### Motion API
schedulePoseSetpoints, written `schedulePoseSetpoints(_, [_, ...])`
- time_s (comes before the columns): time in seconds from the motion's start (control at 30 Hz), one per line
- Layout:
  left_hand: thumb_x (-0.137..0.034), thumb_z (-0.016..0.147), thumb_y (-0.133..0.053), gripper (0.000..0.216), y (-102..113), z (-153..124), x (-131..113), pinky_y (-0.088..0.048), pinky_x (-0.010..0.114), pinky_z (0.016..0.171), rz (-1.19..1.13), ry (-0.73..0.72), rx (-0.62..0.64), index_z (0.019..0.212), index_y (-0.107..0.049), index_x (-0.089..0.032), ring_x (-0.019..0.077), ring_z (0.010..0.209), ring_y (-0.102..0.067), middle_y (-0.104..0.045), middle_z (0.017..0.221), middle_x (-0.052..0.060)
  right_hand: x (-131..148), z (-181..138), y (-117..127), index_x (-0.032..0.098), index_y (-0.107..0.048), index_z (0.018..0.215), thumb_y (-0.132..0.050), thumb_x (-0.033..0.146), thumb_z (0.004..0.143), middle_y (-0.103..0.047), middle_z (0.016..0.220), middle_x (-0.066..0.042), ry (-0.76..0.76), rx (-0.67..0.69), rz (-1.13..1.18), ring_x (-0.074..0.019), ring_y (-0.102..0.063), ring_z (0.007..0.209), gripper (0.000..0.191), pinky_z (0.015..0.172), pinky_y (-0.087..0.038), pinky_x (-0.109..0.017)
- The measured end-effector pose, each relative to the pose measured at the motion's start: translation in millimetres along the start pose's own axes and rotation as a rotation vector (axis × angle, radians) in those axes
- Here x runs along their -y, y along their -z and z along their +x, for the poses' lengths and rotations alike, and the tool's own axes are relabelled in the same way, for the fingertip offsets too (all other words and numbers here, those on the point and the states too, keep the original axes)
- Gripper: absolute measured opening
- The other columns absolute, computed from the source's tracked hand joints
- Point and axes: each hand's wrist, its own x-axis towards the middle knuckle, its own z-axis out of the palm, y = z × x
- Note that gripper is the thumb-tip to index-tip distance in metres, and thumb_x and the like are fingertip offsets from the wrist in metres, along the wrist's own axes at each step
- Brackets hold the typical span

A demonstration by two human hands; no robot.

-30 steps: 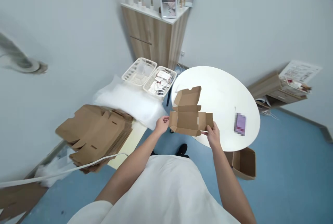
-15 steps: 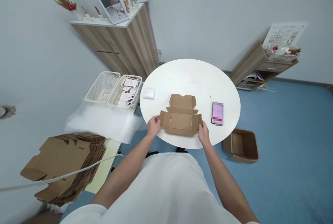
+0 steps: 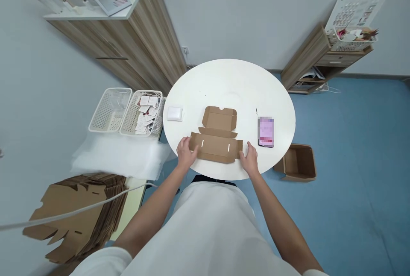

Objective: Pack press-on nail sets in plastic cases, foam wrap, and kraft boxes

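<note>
Using left hand (image 3: 185,153) and right hand (image 3: 250,160), half spread and clasping nothing, at opposite ends of the cardboard blank (image 3: 215,144), fold gently, with equal pressure on both sides.

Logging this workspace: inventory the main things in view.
round table: 1, white, centre
flat cardboard blank: 1, brown, on table
flat packet: 1, white, table's left
pixelated rectangle: 1, purple, table's right
lattice baskets: 3, white, two left, one right
filmy sheeting: uncountable, white, left
cardboard stack: 1, brown, lower left
open cardboard box: 1, brown, floor
woodgrain cabinets: 2, brown, rear left, right
left hand: 1, bare, blank's left
right hand: 1, bare, blank's right
</note>
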Motion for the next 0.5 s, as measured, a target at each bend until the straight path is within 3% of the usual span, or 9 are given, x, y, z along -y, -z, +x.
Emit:
schedulePoseSetpoints(0.1, [-0.04, 0.065, -0.063, 0.048, 5, -10, -3, -0.022, 0.046, 0.099, 0.096, -0.292, 0.221, 0.108, -0.054, -0.02, 0.0306, 0.12, -0.033, -0.048, 0.12, 0.012, 19, -1, 9, 0.016, -0.031, 0.129, -0.039, 0.029, 0.077, -0.035, 0.13, -0.013, 0.108, -0.059, -0.213, -0.0265, -0.028, 0.121, 0.054, 0.095, -0.028, -0.042])
schedulePoseSetpoints(0.2, [-0.035, 0.063, -0.066, 0.038, 2, -13, -1, -0.015, 0.05, 0.098, 0.144, -0.466, 0.393, 0.099, -0.058, -0.024, 0.0309, 0.118, -0.034, -0.052, 0.115, 0.01, 45, 11, 15, 0.021, -0.039, 0.122, -0.04, 0.024, 0.077, -0.038, 0.129, -0.01, 0.233, -0.007, -0.37, -0.025, -0.029, 0.12, 0.045, 0.095, -0.024, -0.041])
schedulePoseSetpoints(0.33, [-0.019, 0.072, -0.056, 0.019, -12, -12, 6, -0.014, 0.051, 0.096, 0.163, -0.517, 0.421, 0.09, -0.06, -0.024, 0.0246, 0.104, -0.047, -0.06, 0.096, 0.007, 72, 39, 9, 0.023, -0.043, 0.117, -0.043, 0.021, 0.076, -0.047, 0.12, -0.01, 0.287, 0.131, -0.515, -0.0243, -0.035, 0.114, 0.041, 0.093, -0.022, -0.042])
schedulePoseSetpoints(0.5, [-0.013, 0.08, -0.044, 0.02, -26, -18, 16, -0.014, 0.051, 0.096, 0.163, -0.535, 0.394, 0.079, -0.061, -0.022, 0.017, 0.079, -0.054, -0.059, 0.074, 0.003, 80, 65, -6, 0.024, -0.041, 0.117, -0.049, 0.029, 0.074, -0.051, 0.115, -0.01, 0.161, 0.26, -0.591, -0.0265, -0.039, 0.109, 0.044, 0.091, -0.019, -0.047])
